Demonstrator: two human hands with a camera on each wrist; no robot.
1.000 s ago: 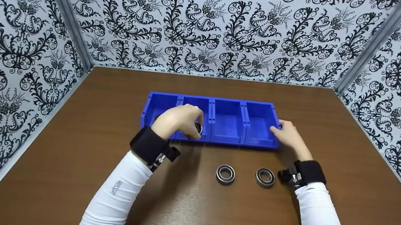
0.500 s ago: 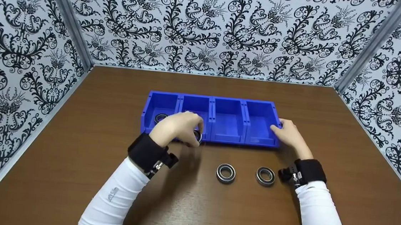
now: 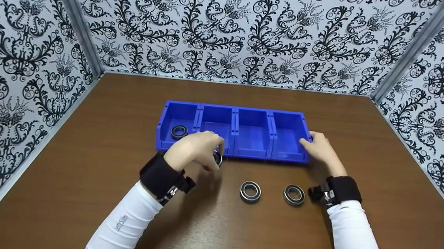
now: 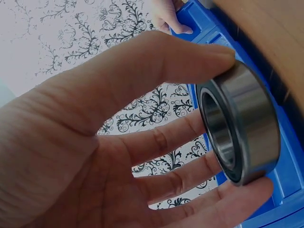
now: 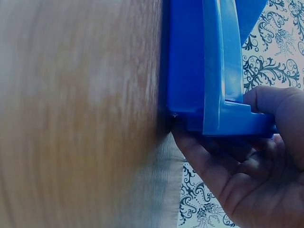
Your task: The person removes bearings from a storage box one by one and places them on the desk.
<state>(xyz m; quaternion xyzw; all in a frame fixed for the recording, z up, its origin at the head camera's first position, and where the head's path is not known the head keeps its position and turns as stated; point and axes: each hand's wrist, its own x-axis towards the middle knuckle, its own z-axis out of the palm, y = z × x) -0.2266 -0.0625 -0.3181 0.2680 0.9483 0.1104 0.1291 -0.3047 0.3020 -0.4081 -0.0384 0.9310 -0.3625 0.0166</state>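
Note:
My left hand (image 3: 196, 150) pinches a ball bearing (image 4: 254, 123) by its outer ring, thumb on one side and fingertips on the other. In the head view this bearing shows just past the fingers, at the front edge of the blue bin (image 3: 251, 154) with its row of compartments. A second bearing (image 3: 179, 132) lies in the leftmost compartment. At the bin's right end my right hand (image 3: 321, 150) grips the side wall, thumb over the top edge; in the right wrist view the fingers reach below that corner.
Two more bearings lie flat on the brown table in front of the bin, a left one (image 3: 250, 192) and a right one (image 3: 293, 195). Patterned panels (image 3: 229, 34) enclose the table at the back and both sides.
My left hand has drawn back from over the second compartment toward the front edge, carrying the bearing. The bearing in the leftmost compartment has come into full view. The right hand stays put.

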